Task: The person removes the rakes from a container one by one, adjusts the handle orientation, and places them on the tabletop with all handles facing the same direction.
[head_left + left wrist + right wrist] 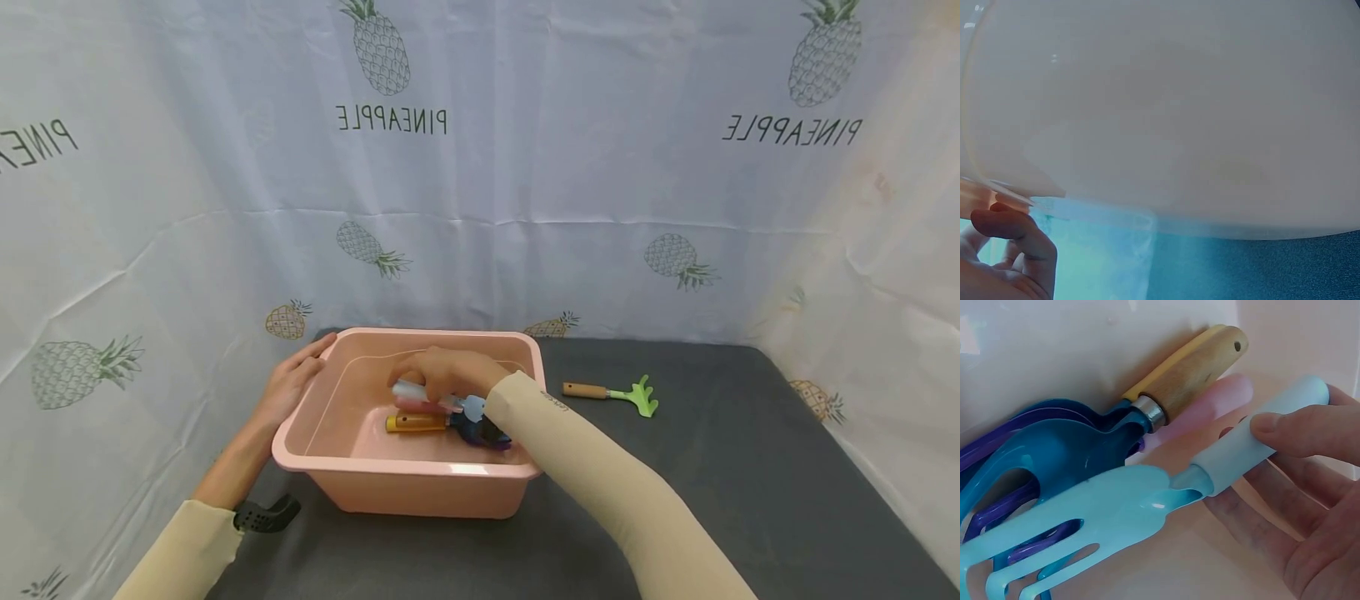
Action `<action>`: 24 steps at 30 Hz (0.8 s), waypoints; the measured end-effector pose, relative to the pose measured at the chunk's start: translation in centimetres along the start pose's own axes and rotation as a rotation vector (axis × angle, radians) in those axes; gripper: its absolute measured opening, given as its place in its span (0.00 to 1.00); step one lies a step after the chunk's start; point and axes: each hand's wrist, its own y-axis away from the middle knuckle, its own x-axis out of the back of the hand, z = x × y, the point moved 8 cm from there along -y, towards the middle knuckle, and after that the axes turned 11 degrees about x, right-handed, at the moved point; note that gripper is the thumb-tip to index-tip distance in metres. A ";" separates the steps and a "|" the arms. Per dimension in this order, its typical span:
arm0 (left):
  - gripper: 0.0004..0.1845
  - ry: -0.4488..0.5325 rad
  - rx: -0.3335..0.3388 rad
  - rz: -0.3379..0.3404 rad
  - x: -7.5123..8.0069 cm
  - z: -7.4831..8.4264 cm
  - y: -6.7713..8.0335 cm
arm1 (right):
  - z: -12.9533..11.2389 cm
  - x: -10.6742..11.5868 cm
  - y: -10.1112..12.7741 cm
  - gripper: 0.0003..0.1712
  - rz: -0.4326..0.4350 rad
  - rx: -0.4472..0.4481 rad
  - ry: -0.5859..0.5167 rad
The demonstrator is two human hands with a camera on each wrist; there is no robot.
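A pink plastic basin stands on the dark table, and my left hand grips its left rim. In the left wrist view, bent digits of that hand sit right at the rim. My right hand reaches inside the basin and holds a light-blue hand rake by its pale handle, thumb on top and fingers beneath. Beside it lie a blue rake with a wooden handle, a purple tool, a pink handle and a yellow handle, partly overlapping.
To the right of the basin, a small green rake with a wooden handle lies on the dark tabletop. A pineapple-print curtain hangs behind the table and along both sides. A black wristband is on the left wrist.
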 end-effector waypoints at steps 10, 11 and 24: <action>0.30 -0.019 -0.001 0.009 0.1 -0.1 0.0 | 0.0 0.5 0.3 0.47 0.012 -0.059 -0.142; 0.30 -0.017 -0.002 0.009 0.1 0.0 0.0 | -0.1 0.6 0.3 0.47 0.011 -0.058 -0.135; 0.29 0.004 -0.035 0.011 0.1 0.0 -0.2 | -1.6 1.2 0.3 0.46 -0.051 0.024 0.066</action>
